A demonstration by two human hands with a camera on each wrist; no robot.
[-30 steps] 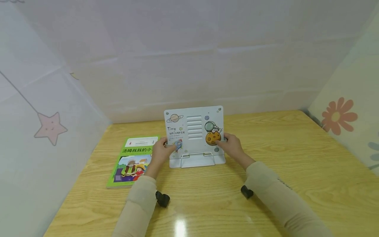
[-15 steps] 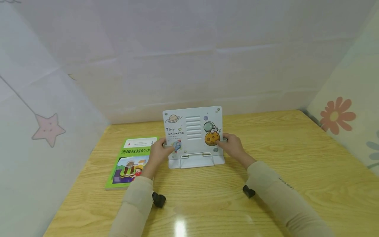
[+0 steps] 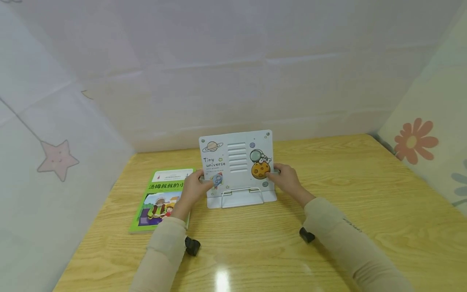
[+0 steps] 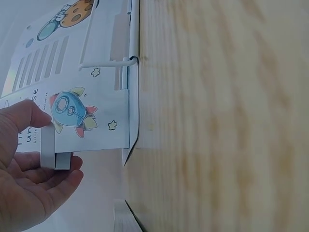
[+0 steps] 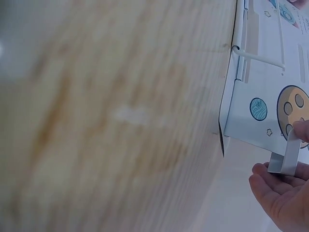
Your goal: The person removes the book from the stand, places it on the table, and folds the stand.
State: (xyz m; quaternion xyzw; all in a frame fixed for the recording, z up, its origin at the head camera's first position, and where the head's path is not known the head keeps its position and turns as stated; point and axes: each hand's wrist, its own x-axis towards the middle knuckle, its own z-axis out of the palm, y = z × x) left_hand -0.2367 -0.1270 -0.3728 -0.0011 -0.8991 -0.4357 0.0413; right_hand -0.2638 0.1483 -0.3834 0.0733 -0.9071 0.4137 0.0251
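A white metal book stand [image 3: 238, 178], printed with planets, a rocket and an astronaut, stands upright on the table. A wire bracket [image 3: 242, 197] lies across its foot. At its left edge my left hand [image 3: 192, 189] pinches a bent side tab [image 4: 47, 147], thumb in front and fingers behind. My right hand [image 3: 289, 181] pinches the matching side tab [image 5: 291, 153] at the right edge, with the thumb beside the orange planet. In the head view, a green-edged picture book [image 3: 160, 205] lies flat left of the stand, partly hidden by my left hand and forearm.
The wooden table [image 3: 346, 194] reaches back to a pale cloth wall [image 3: 233, 97]. More cloth hangs at both sides, with a star on the left and a flower on the right. A black wrist camera [image 3: 192, 246] sits under my left sleeve.
Both hands keep their grip on the tabs. My forearms have spread slightly outward, and the head view has shifted a little; the stand and the book stay where they were.
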